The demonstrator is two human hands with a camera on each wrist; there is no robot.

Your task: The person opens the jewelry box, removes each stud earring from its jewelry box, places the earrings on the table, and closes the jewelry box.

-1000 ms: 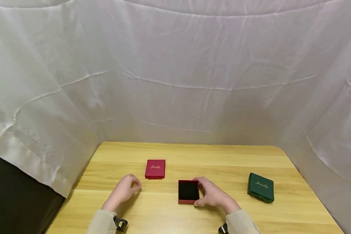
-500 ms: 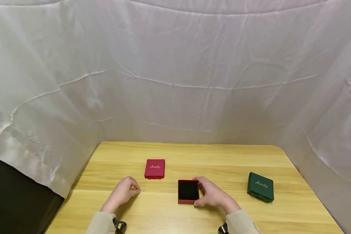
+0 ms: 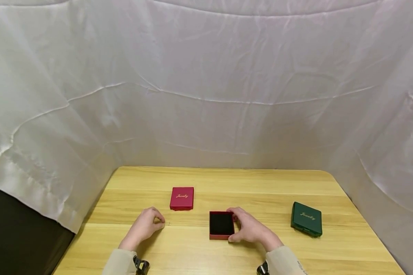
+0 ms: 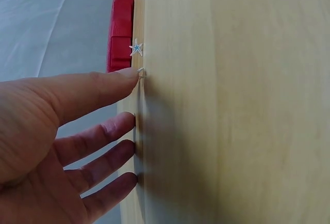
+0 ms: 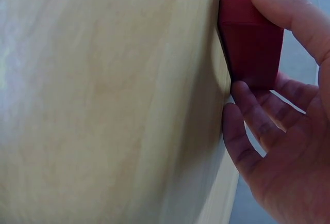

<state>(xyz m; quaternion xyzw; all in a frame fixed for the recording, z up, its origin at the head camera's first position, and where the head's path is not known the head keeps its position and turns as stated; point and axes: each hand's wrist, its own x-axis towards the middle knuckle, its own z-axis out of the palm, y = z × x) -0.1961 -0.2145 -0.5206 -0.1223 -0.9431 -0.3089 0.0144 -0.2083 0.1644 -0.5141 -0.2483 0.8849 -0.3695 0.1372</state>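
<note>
My left hand [image 3: 146, 224] is low over the table with its thumb and index fingertips together. At the thumb tip in the left wrist view, a tiny silvery piece [image 4: 142, 73] like an earring sticks out, apparently pinched; the index finger is hidden behind the thumb. Just beyond lies a small starfish earring [image 4: 136, 47] with a blue centre. My right hand [image 3: 250, 227] grips the right side of an open red jewelry box [image 3: 221, 236] with black padding, thumb at the near corner and fingers at the far one.
A closed-looking red lid or box [image 3: 182, 197] marked "Jewelry" lies beyond the left hand. To the far right sits a green jewelry box [image 3: 307, 219], slightly turned. White cloth [image 3: 206, 126] hangs behind the wooden table [image 3: 254, 183] and along its sides.
My left thumb and index finger have come together beside the tiny pieces, after standing slightly apart a second ago. The right hand and the open red box stay in place.
</note>
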